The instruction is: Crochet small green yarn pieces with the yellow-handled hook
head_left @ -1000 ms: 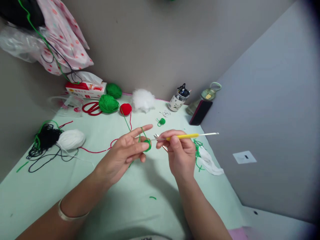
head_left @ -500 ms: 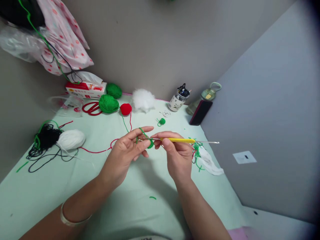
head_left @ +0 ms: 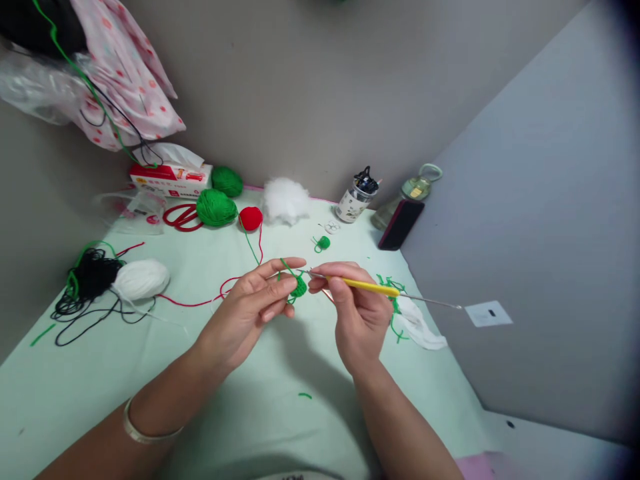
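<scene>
A small green crochet piece (head_left: 299, 287) is pinched between the thumb and fingers of my left hand (head_left: 260, 300). Green yarn (head_left: 287, 266) runs over my raised left index finger. My right hand (head_left: 357, 303) grips a crochet hook (head_left: 370, 287) by its yellow handle, pen-fashion. One metal end of the hook points at the green piece, close to the yarn; whether a loop sits on it is too small to tell. The other metal end sticks out to the right, past my right hand.
Green yarn balls (head_left: 217, 207), a red yarn ball (head_left: 251, 218), red scissors (head_left: 183, 217) and white stuffing (head_left: 285, 201) lie at the back. White yarn (head_left: 142, 279) and black yarn (head_left: 95, 277) are left. A phone (head_left: 401, 225) leans on a bottle (head_left: 417, 187). Green scraps (head_left: 399, 327) lie right.
My right hand has shifted slightly right and tilted the hook, its far end now lower and farther right. More of the green piece shows beyond my left thumb.
</scene>
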Motion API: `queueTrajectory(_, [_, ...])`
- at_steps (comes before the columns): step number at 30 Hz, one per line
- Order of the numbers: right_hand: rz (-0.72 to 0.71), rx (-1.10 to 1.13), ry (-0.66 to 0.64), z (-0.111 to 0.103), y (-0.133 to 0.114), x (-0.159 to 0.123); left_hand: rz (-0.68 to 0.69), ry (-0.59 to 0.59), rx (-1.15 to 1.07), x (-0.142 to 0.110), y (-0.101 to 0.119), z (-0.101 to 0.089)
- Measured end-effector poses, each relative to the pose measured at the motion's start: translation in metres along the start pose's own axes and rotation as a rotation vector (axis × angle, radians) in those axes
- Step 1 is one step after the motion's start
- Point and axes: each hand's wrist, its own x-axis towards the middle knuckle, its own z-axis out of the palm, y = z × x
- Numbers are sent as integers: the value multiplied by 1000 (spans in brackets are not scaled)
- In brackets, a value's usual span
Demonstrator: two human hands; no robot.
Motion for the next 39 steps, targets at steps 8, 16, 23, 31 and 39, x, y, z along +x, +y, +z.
queueTrajectory(8, [51,149,17,-5,2,0,-44,10,-90,1,0,-2])
queueTrajectory(16, [82,108,-7,-2,1,-1,-45,10,-100,1,0,-1])
queueTrajectory(23, [68,57,-5,-2,0,-1,-50,-3,-98,1,-1,-2])
queueTrajectory(31, [-64,-57,-52,-3,-2,-1,15,-11,-40,-1,0,-1])
queueTrajectory(39, [-252,-389,-129,-1,10,-15,206,106,138,-7,-7,3])
